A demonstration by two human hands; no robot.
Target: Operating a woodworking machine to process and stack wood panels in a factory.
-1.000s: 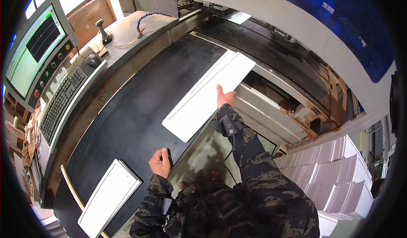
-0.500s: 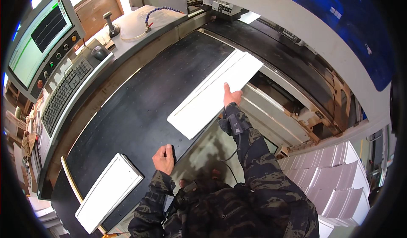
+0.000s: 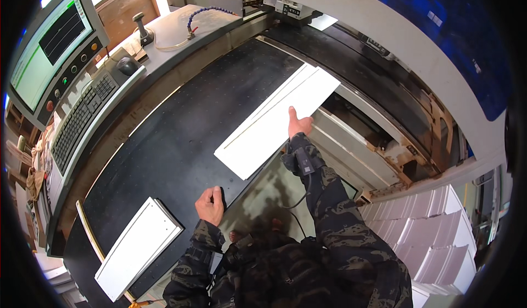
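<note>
A stack of long white panels (image 3: 274, 127) lies at the right end of the black table, its near edge beside the table's edge. My right hand (image 3: 299, 124) grips that near edge, with the thumb on the top panel; the other fingers are partly hidden. My left hand (image 3: 209, 205) is closed, fingers curled, at the table's near edge between the two panel groups. I see nothing in it. Left of it lies another white panel stack (image 3: 134, 247), apart from the hand, with small dark holes along its short side.
The black table (image 3: 164, 143) has small dots across it. Beyond it stand a monitor (image 3: 52, 50), a keyboard (image 3: 82, 116), a mouse (image 3: 127, 66), a handheld scanner (image 3: 141, 28) and a blue hose (image 3: 211, 10). Stacked boards (image 3: 422, 231) fill the lower right, beneath a large machine (image 3: 466, 61).
The whole view has shifted slightly. Both hands and both panel stacks keep the same places relative to the table.
</note>
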